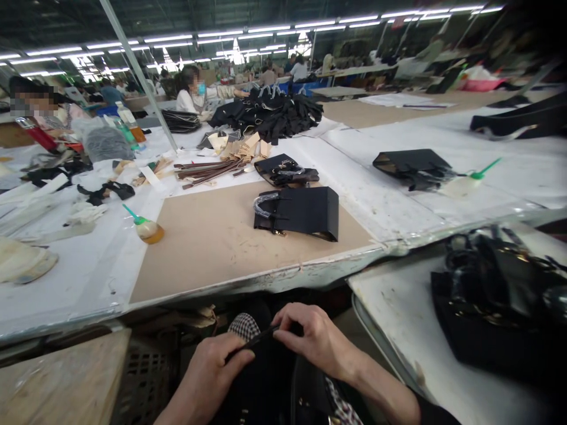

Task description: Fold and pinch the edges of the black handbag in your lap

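Low in the view, over the lap, my left hand [210,366] pinches one end of a thin black strip [260,337] between thumb and fingers. My right hand [310,333] grips its other end, so the strip runs slantwise between them. Whether it belongs to a larger piece I cannot tell. Dark material with small gold-coloured spots lies under the hands, partly hidden by them. Beyond, on a tan board [199,236], a black handbag [305,212] rests on its side, its handle wrapped in clear plastic. Another black handbag [281,170] lies just behind it.
A glue bottle [149,230] with a green nozzle stands left on the board's edge. Right of me, a side table [398,301] bears black bags [491,295]. Farther back are brown strips [212,171], a black heap [274,115] and several people. A crate [144,372] is at lower left.
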`<state>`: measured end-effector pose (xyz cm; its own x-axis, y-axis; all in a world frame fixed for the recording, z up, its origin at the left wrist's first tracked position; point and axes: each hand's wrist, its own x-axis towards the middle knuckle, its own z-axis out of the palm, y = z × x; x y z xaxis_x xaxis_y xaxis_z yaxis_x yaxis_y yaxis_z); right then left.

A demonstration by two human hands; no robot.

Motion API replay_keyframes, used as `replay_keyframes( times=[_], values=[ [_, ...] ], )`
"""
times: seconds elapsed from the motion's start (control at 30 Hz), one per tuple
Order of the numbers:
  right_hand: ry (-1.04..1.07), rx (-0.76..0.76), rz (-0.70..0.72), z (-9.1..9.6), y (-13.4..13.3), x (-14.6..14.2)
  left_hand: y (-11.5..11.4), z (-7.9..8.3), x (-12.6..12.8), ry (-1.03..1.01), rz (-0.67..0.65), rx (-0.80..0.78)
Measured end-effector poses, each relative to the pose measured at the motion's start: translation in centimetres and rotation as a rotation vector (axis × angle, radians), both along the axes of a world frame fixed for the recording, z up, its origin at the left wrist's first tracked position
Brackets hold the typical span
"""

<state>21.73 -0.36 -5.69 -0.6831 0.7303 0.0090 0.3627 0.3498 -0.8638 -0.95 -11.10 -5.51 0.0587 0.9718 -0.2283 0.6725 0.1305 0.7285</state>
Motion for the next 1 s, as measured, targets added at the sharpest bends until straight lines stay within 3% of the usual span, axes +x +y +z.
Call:
replay_keyframes(
  times=[0.17,0.37,0.53,0.67,0.77,1.0],
  values=[
    [0.032,0.002,-0.047,-0.8,-0.4,-0.3,-0.2,-0.3,-0.1,0.034,-0.033,0.017],
    [0.066,-0.009,-0.115,-1.2,-1.3,-0.8,0.9,0.9,0.5,0.024,-0.077,-0.019],
    [0.094,-0.123,-0.129,-0.5,-1.4,-0.6,2.9,0.8,2.3,0.21,-0.177,0.023],
    [0.125,-0.188,-0.142,-0.2,-1.2,-0.1,3.3,0.3,3.1,0.343,-0.282,0.076],
    [0.107,-0.187,-0.16,-0.4,-1.1,0.1,3.5,0.8,2.9,0.383,-0.305,0.053],
    [0.112,-0.11,-0.128,0.6,-1.5,0.8,6.0,2.9,3.7,-0.001,-0.246,-0.068]
  ],
)
